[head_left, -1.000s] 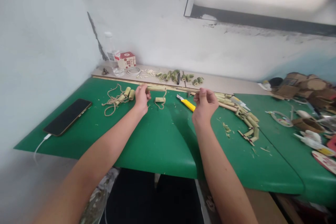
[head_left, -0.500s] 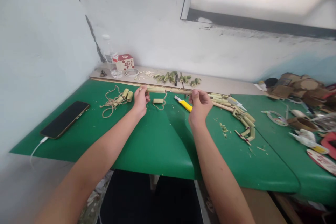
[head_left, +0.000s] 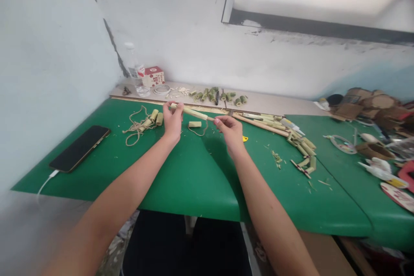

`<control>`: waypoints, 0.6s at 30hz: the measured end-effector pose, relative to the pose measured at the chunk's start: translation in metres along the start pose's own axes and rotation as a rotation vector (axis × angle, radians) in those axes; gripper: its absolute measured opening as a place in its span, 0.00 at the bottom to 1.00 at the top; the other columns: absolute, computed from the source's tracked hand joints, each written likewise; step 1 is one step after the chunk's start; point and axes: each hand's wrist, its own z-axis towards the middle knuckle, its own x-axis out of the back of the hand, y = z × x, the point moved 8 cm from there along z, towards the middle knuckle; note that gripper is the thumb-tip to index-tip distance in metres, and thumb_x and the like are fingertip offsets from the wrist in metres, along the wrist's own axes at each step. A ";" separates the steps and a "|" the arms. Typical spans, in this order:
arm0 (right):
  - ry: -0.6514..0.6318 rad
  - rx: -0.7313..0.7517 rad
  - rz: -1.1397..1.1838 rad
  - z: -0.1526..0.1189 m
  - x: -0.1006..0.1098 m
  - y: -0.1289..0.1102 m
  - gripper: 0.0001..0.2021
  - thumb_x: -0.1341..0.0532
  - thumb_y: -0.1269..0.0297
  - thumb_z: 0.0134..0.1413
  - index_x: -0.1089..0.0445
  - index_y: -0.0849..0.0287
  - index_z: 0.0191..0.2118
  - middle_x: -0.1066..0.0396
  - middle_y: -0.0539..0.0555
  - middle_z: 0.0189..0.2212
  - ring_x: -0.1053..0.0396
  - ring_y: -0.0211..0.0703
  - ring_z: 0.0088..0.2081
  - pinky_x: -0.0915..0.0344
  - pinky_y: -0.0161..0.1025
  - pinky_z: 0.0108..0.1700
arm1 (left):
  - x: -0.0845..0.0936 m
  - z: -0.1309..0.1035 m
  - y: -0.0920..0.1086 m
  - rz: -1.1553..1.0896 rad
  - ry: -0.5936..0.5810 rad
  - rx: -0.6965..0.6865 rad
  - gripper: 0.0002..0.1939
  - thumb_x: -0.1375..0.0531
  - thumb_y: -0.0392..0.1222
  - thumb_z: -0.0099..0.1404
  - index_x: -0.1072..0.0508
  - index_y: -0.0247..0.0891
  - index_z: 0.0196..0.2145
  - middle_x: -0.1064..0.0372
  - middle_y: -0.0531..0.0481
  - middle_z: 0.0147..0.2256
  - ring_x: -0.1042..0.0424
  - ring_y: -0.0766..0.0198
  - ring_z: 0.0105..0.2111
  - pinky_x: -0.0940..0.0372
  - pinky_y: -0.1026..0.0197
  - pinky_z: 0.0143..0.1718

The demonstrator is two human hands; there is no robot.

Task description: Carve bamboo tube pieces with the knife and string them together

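My left hand (head_left: 172,121) is closed around the left part of a pale bamboo tube (head_left: 196,113), its thumb along the near side. The tube slopes down to the right above the table. Beyond its right end, my right hand (head_left: 230,130) pinches a thin brown piece (head_left: 211,119) between thumb and fingertips. Whether this is twine or a thin stick I cannot tell. Below the tube lies a short bamboo piece (head_left: 194,124) with brown twine (head_left: 201,134) curving from it toward the tube's right end. A yellow utility knife (head_left: 245,139) is mostly hidden behind my right hand.
Twine (head_left: 132,128) and short bamboo pieces (head_left: 154,116) lie left, near a phone (head_left: 79,148). Cut bamboo sections (head_left: 211,95), a bottle (head_left: 137,78) and a box (head_left: 154,76) stand along the back. Right are joined bamboo pieces (head_left: 304,147), sticks (head_left: 261,126) and shavings (head_left: 276,158).
My right hand has moved left and slightly down, closer to my left hand. The tube now slopes down to the right, and the knife is more hidden.
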 end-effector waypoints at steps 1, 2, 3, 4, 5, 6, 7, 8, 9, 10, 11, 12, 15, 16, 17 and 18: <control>-0.025 -0.025 -0.002 0.000 -0.002 0.003 0.17 0.24 0.49 0.45 0.20 0.56 0.34 0.25 0.50 0.25 0.33 0.39 0.26 0.37 0.37 0.30 | -0.002 -0.002 0.002 0.006 -0.014 -0.012 0.24 0.25 0.50 0.61 0.35 0.46 0.44 0.38 0.62 0.26 0.40 0.71 0.22 0.45 0.67 0.25; -0.048 -0.045 0.000 -0.001 -0.005 0.006 0.17 0.24 0.49 0.45 0.20 0.56 0.34 0.24 0.50 0.25 0.33 0.39 0.26 0.37 0.37 0.30 | -0.004 -0.003 0.003 0.011 -0.028 -0.020 0.25 0.24 0.50 0.60 0.35 0.46 0.45 0.38 0.62 0.26 0.39 0.71 0.23 0.45 0.67 0.26; -0.067 -0.062 0.005 -0.001 -0.007 0.008 0.17 0.24 0.49 0.44 0.20 0.56 0.34 0.23 0.51 0.26 0.32 0.38 0.26 0.37 0.37 0.29 | -0.006 -0.005 0.005 0.015 -0.041 -0.025 0.27 0.23 0.50 0.60 0.35 0.46 0.45 0.38 0.62 0.27 0.38 0.70 0.24 0.45 0.67 0.26; -0.081 -0.076 0.010 -0.001 -0.008 0.009 0.18 0.24 0.49 0.43 0.20 0.56 0.33 0.22 0.51 0.26 0.32 0.38 0.26 0.37 0.36 0.29 | -0.008 -0.007 0.006 0.016 -0.052 -0.029 0.27 0.23 0.50 0.59 0.35 0.46 0.46 0.37 0.62 0.27 0.37 0.70 0.25 0.44 0.67 0.27; -0.089 -0.089 0.015 -0.002 -0.009 0.010 0.18 0.23 0.48 0.42 0.20 0.56 0.33 0.21 0.51 0.26 0.32 0.38 0.26 0.37 0.36 0.29 | -0.010 -0.008 0.006 0.015 -0.063 -0.030 0.27 0.23 0.49 0.59 0.35 0.46 0.46 0.37 0.61 0.27 0.36 0.70 0.26 0.44 0.66 0.28; -0.090 -0.101 0.020 -0.002 -0.009 0.011 0.18 0.23 0.48 0.41 0.20 0.56 0.33 0.21 0.51 0.26 0.32 0.38 0.26 0.37 0.36 0.28 | -0.011 -0.009 0.007 0.011 -0.071 -0.031 0.27 0.23 0.49 0.60 0.35 0.46 0.45 0.37 0.61 0.27 0.36 0.69 0.26 0.44 0.66 0.28; -0.086 -0.114 0.026 -0.002 -0.008 0.012 0.19 0.23 0.47 0.41 0.20 0.56 0.33 0.21 0.51 0.27 0.32 0.38 0.26 0.37 0.36 0.28 | -0.012 -0.009 0.007 0.005 -0.079 -0.033 0.25 0.24 0.49 0.61 0.35 0.46 0.45 0.36 0.61 0.27 0.36 0.69 0.25 0.44 0.66 0.27; -0.080 -0.129 0.033 -0.002 -0.007 0.013 0.19 0.23 0.47 0.40 0.20 0.56 0.33 0.20 0.51 0.27 0.31 0.38 0.26 0.37 0.35 0.28 | -0.013 -0.009 0.008 0.000 -0.087 -0.037 0.22 0.26 0.49 0.64 0.34 0.46 0.45 0.36 0.60 0.27 0.37 0.70 0.24 0.45 0.66 0.26; -0.071 -0.146 0.044 -0.002 -0.006 0.014 0.20 0.22 0.47 0.40 0.20 0.56 0.34 0.20 0.51 0.28 0.31 0.38 0.26 0.36 0.35 0.28 | -0.013 -0.009 0.009 -0.003 -0.098 -0.044 0.18 0.28 0.49 0.67 0.34 0.46 0.44 0.36 0.60 0.26 0.38 0.70 0.23 0.45 0.66 0.25; -0.060 -0.167 0.060 -0.002 -0.004 0.016 0.20 0.22 0.47 0.40 0.19 0.56 0.35 0.19 0.52 0.29 0.31 0.38 0.26 0.37 0.35 0.28 | -0.014 -0.009 0.010 -0.003 -0.108 -0.051 0.15 0.31 0.50 0.70 0.33 0.45 0.44 0.36 0.59 0.26 0.39 0.70 0.22 0.46 0.66 0.24; -0.047 -0.190 0.080 -0.002 -0.002 0.018 0.21 0.22 0.46 0.39 0.19 0.56 0.35 0.19 0.52 0.29 0.31 0.37 0.26 0.37 0.35 0.28 | -0.014 -0.008 0.011 0.000 -0.116 -0.059 0.12 0.34 0.50 0.73 0.33 0.45 0.43 0.36 0.59 0.26 0.40 0.70 0.21 0.46 0.66 0.23; -0.034 -0.212 0.101 -0.002 -0.001 0.020 0.22 0.21 0.46 0.38 0.20 0.57 0.35 0.20 0.52 0.29 0.31 0.37 0.26 0.37 0.35 0.28 | -0.014 -0.008 0.012 0.006 -0.121 -0.064 0.10 0.36 0.50 0.74 0.32 0.44 0.43 0.35 0.58 0.26 0.40 0.70 0.21 0.45 0.66 0.23; 0.006 -0.259 0.167 -0.001 0.005 0.024 0.24 0.21 0.45 0.37 0.21 0.57 0.35 0.21 0.52 0.29 0.32 0.37 0.26 0.37 0.35 0.27 | -0.014 -0.007 0.015 0.021 -0.113 -0.073 0.10 0.35 0.49 0.74 0.30 0.43 0.39 0.33 0.57 0.27 0.39 0.71 0.21 0.44 0.67 0.22; 0.018 -0.268 0.188 -0.001 0.006 0.026 0.24 0.21 0.45 0.37 0.21 0.57 0.35 0.21 0.52 0.30 0.32 0.38 0.26 0.37 0.35 0.27 | -0.013 -0.007 0.016 0.025 -0.108 -0.079 0.10 0.35 0.48 0.74 0.29 0.43 0.38 0.33 0.57 0.27 0.39 0.72 0.21 0.44 0.68 0.22; 0.031 -0.275 0.207 0.000 0.008 0.026 0.24 0.21 0.45 0.37 0.21 0.57 0.35 0.21 0.52 0.30 0.31 0.38 0.26 0.37 0.35 0.27 | -0.013 -0.007 0.017 0.029 -0.103 -0.086 0.10 0.34 0.47 0.73 0.28 0.42 0.37 0.33 0.57 0.28 0.39 0.72 0.20 0.44 0.68 0.22; 0.042 -0.281 0.225 0.000 0.009 0.027 0.23 0.21 0.46 0.38 0.21 0.56 0.36 0.21 0.52 0.30 0.31 0.38 0.26 0.36 0.35 0.27 | -0.013 -0.007 0.018 0.033 -0.098 -0.092 0.10 0.34 0.47 0.73 0.28 0.42 0.37 0.33 0.57 0.28 0.39 0.73 0.20 0.43 0.68 0.23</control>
